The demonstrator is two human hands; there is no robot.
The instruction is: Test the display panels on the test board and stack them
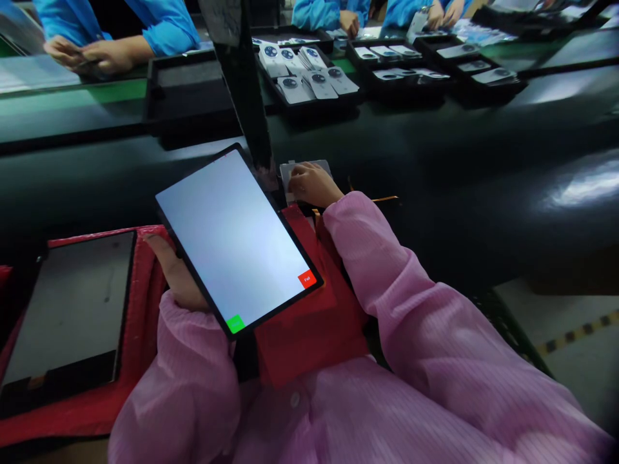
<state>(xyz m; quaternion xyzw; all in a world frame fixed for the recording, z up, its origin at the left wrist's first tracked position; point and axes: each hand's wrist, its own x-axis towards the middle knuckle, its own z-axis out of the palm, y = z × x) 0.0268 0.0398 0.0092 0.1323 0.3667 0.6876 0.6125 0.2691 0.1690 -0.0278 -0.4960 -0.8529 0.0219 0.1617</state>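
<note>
My left hand [181, 277] is closed on the left edge of a tablet [236, 238], its thumb showing along the side and its other fingers hidden behind. The tablet is tilted, and its lit screen is plain white with a green box in the bottom left corner and a red box marked "Fail" in the bottom right. Beyond the tablet's right edge, my right hand [312, 183] rests with bent fingers on a pale, flat, box-like piece [287, 171]. Whatever lies under those fingertips is hidden. Red padding [309, 335] lies beneath the tablet, by my lap.
At left, a dark-edged panel [72, 296] lies on red padding [145, 277]. A dark upright post [246, 96] stands behind the tablet. Across the dark bench, black trays [314, 106] hold several white pieces with round dark camera-like marks. Co-workers in blue sleeves [169, 29] work opposite.
</note>
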